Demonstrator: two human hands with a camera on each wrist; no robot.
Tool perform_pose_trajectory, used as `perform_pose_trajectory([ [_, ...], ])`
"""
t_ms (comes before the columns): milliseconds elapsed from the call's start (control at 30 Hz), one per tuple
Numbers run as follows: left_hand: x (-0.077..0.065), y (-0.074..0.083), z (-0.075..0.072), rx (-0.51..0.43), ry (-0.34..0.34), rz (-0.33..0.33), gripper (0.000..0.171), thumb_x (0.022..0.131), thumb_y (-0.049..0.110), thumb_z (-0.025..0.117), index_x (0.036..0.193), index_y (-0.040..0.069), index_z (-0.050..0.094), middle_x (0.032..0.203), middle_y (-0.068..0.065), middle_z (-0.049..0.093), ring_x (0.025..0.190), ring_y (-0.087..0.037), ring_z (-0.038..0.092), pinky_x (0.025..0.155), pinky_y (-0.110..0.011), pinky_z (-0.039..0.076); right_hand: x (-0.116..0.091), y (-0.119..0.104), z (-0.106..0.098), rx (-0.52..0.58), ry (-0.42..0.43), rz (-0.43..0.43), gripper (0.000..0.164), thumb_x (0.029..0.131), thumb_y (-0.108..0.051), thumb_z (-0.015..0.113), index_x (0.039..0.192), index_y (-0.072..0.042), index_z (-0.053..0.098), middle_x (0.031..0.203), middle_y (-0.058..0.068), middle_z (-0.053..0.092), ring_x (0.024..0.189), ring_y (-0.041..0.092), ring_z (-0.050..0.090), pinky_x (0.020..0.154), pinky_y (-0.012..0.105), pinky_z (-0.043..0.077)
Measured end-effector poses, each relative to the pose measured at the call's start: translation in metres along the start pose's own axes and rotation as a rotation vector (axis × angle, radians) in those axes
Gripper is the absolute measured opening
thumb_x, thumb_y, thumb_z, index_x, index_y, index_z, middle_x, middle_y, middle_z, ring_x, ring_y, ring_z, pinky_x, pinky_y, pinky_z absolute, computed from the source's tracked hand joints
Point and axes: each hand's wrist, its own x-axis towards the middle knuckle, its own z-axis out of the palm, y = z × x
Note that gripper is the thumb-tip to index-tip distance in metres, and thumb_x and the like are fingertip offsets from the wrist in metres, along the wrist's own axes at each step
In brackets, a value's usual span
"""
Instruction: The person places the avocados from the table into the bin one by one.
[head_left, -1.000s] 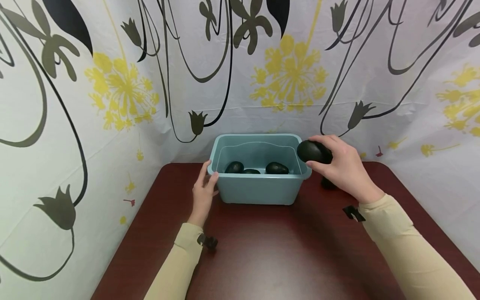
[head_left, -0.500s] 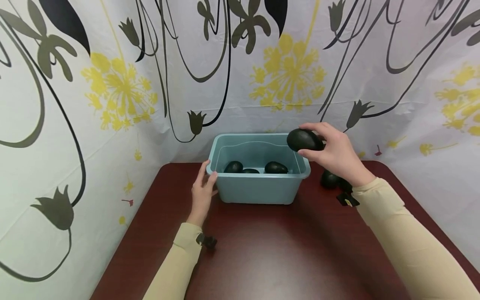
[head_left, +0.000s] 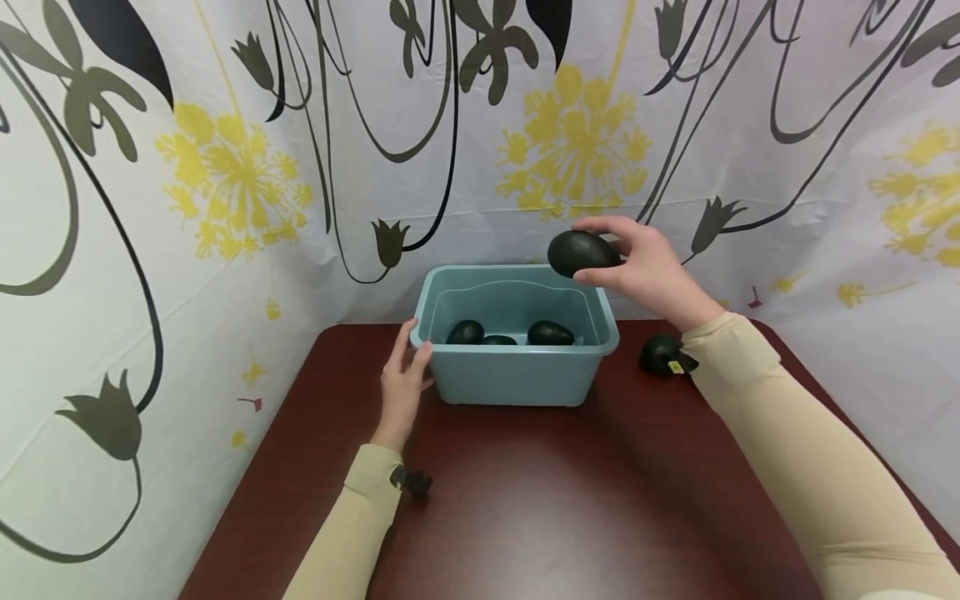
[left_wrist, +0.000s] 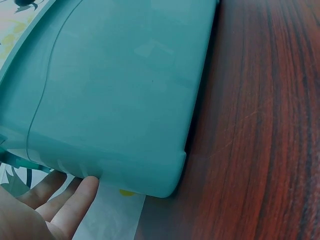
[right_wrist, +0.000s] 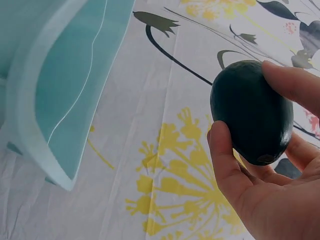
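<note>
A white backdrop (head_left: pixel 480 187) printed with grey stems and yellow flower heads rises behind a dark reddish-brown table (head_left: pixel 525 483). At the middle of the table's far edge stands a blue-green bin (head_left: pixel 517 379), its long side facing the person. The right hand (head_left: pixel 648 267) has thumb and fingers curled round a dark avocado (head_left: pixel 583 253), lifted near the bin's far right corner (the right wrist view shows it apart from the bin). The left hand (head_left: pixel 402 387), its fingers loosely extended and a little spread, touches the bin's near left corner without wrapping round anything. Another avocado (head_left: pixel 658 354) lies towards the table's far right corner, partly covered by a small black wrist device (head_left: pixel 688 363). Inside the bin show a left avocado (head_left: pixel 465 332), a right avocado (head_left: pixel 551 333) and, between them, a middle avocado (head_left: pixel 498 340), mostly hidden by the front rim.
</note>
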Motion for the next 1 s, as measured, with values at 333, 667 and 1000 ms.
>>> perform_pose_trajectory([
  [333, 0.002, 0.001, -0.004, -0.029, -0.028, -0.037, 0.055, 0.098, 0.045, 0.063, 0.149, 0.049, 0.042, 0.146, -0.006, 0.05, 0.127, -0.027, 0.053, 0.09, -0.059, 0.051, 0.035, -0.009, 0.007, 0.043, -0.052, 0.038, 0.068, 0.081, -0.039, 0.085, 0.142, -0.039, 0.054, 0.143, -0.009, 0.05, 0.109, 0.02, 0.061, 0.085, 0.046, 0.05],
  [667, 0.001, -0.001, -0.001, 0.008, 0.006, 0.016, 0.055, 0.095, 0.056, 0.062, 0.146, 0.053, 0.043, 0.142, 0.0, 0.054, 0.121, -0.023, 0.057, 0.086, -0.057, 0.054, 0.061, -0.001, 0.019, 0.105, -0.09, 0.028, 0.066, 0.079, -0.034, 0.088, 0.138, -0.036, 0.057, 0.138, -0.003, 0.052, 0.107, 0.021, 0.063, 0.085, 0.044, 0.052],
  [1000, 0.0, 0.0, 0.0, -0.013, -0.004, 0.003, 0.054, 0.097, 0.051, 0.063, 0.147, 0.052, 0.043, 0.142, -0.002, 0.054, 0.123, -0.025, 0.056, 0.088, -0.058, 0.053, 0.072, 0.007, 0.03, 0.096, -0.115, 0.054, 0.066, 0.08, -0.036, 0.087, 0.139, -0.034, 0.058, 0.14, -0.001, 0.052, 0.108, 0.025, 0.061, 0.086, 0.047, 0.051],
])
